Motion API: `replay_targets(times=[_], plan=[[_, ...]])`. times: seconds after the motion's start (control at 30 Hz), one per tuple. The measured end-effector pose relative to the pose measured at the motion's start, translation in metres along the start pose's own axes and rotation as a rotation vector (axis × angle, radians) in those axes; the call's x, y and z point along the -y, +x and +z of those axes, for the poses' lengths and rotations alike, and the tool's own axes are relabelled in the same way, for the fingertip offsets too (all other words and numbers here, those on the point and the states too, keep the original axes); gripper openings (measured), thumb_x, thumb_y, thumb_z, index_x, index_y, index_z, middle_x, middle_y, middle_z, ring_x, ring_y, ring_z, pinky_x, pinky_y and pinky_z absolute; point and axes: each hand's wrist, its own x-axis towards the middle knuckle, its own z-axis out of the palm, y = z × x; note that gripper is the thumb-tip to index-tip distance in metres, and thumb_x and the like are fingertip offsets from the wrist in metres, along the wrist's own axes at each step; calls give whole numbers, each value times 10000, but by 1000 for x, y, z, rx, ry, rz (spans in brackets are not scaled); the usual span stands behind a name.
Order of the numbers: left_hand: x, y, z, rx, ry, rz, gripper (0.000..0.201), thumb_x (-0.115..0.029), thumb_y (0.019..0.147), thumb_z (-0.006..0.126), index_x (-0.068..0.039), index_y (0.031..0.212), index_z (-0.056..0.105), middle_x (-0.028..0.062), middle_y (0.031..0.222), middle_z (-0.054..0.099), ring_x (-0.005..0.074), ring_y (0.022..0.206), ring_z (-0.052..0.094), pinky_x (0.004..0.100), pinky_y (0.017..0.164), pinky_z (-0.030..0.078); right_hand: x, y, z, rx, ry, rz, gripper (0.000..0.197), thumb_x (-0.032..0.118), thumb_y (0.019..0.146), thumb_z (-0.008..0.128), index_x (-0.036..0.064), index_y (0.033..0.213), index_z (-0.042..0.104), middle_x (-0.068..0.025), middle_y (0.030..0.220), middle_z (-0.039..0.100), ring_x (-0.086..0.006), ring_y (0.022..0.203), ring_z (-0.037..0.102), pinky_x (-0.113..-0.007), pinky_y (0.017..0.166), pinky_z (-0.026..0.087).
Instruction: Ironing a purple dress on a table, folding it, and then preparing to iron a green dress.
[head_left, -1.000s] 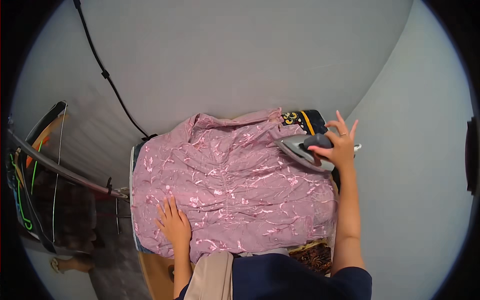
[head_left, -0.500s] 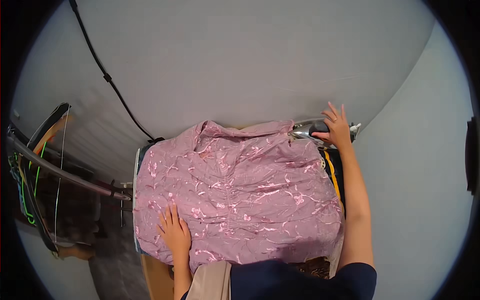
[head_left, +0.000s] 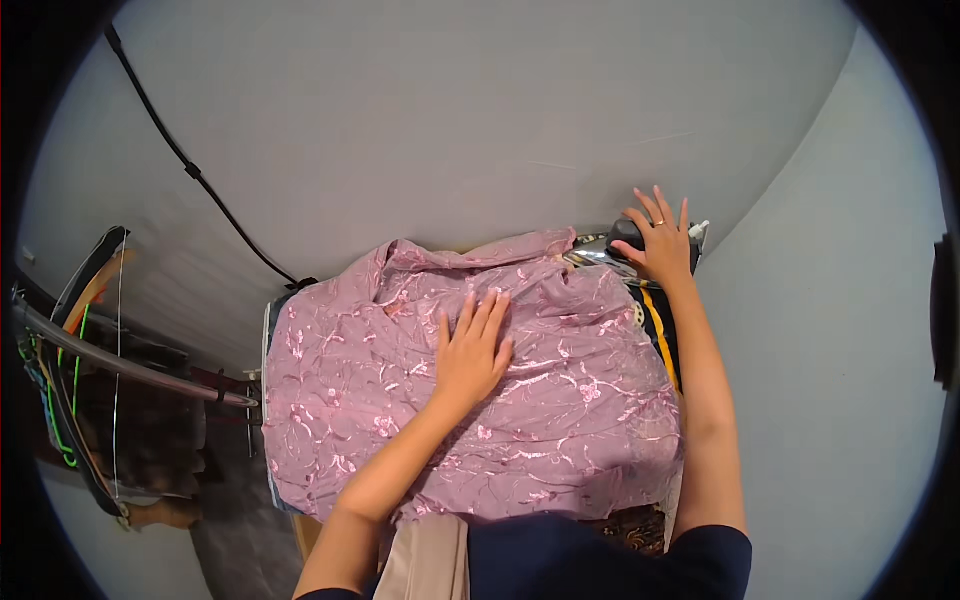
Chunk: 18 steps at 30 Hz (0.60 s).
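A pink-mauve garment with shiny floral embroidery lies spread across an ironing board, its middle gathered into creases. My left hand rests flat on the upper middle of the cloth, fingers outstretched. At the far right end, my right hand is over a steam iron with a dark grip and a shiny metallic body. The fingers of that hand are spread, and its palm seems to touch the iron. The garment's far edge lies close by the iron's front.
A grey wall rises behind the board, and another meets it at right. A black cable runs down to the far left corner. Left of the board, a metal rail carries hangers. Dark cloth with a yellow stripe shows beneath the garment.
My left hand has moved from the near left of the garment up and right to its upper middle. My right hand stays at the iron, fingers still spread.
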Motion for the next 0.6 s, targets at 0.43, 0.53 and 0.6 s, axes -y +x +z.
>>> replay_targets(times=[0.43,0.53,0.6], plan=[[53,-2,-9,-57,169,21,554,-364,923,475,-205,1438,346,35,1492,342,271,1390,283,652,1072,125,127,-44,-54,189,174,-170,839,500,700,708,198,1413,386,-25,1480,324,-285,1403,233,-648,1092,120],[118,-4,-28,-103,303,-9,514,-397,916,490,-201,1387,427,24,1484,354,265,1399,262,693,1049,116,134,-28,-41,199,110,-75,817,446,633,765,177,1348,475,-22,1478,328,-290,1399,237,-607,1105,152],[134,-2,-44,-112,336,-24,490,-427,911,501,-206,1348,488,14,1483,354,264,1408,241,714,1040,96,126,-22,-33,218,85,-61,744,416,621,778,164,1278,537,-21,1473,336,-281,1398,240,-598,1109,158]])
